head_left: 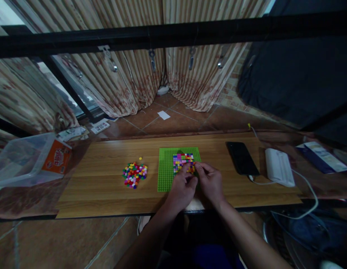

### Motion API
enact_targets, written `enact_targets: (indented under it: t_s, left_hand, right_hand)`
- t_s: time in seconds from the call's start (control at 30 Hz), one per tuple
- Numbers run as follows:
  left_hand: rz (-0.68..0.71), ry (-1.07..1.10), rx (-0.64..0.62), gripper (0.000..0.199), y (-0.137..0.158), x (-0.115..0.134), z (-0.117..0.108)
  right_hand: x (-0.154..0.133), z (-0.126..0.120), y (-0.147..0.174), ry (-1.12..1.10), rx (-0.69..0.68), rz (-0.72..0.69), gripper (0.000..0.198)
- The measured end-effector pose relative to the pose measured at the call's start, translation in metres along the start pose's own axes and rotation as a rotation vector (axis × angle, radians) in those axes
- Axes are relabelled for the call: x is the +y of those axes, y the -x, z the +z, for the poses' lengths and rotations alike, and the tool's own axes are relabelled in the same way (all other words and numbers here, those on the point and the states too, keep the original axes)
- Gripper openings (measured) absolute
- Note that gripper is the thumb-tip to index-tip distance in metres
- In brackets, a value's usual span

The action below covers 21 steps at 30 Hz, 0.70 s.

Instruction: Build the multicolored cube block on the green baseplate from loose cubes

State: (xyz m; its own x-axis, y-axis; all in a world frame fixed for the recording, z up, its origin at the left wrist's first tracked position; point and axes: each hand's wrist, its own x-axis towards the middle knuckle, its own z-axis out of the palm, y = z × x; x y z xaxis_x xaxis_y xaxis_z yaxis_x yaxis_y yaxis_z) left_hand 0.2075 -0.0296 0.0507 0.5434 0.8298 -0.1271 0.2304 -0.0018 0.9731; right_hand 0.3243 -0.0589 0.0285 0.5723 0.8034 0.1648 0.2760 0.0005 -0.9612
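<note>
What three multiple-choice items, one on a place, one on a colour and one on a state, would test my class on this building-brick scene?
1. Where does the loose pile of bricks lie?
A. left of the baseplate
B. on the phone
C. on the floor

2. What colour is the baseplate?
A. red
B. green
C. white

3. What are the hands doing?
A. resting on the phone
B. hanging off the table
C. both at the bricks fixed on the baseplate

Answers:
1 A: the pile sits on the wooden table, left of the plate.
2 B: the plate is bright green.
3 C: the left hand and right hand meet at the patch of fixed bricks; the phone lies untouched.
</note>
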Motion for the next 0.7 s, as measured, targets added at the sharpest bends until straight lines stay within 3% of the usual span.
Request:
enact_targets:
  t_s: [0.23,0.57,0.7]
  left_hand:
    - [-0.024,0.040,-0.009,0.058,0.002,-0.005,0.001]
    - [0.014,-0.010,0.002,0.057,0.001,-0.007,0.004]
    - [-0.007,0.071,-0.007,0.058,0.000,-0.008,0.005]
  right_hand:
    - [0.000,0.000,-0.005,-0.075,-0.002,0.138,0.037]
    - [0.004,0.008,0.012,0.018,0.044,0.091,0.036]
    - [0.007,0.008,0.015,0.015,0.046,0.097,0.035]
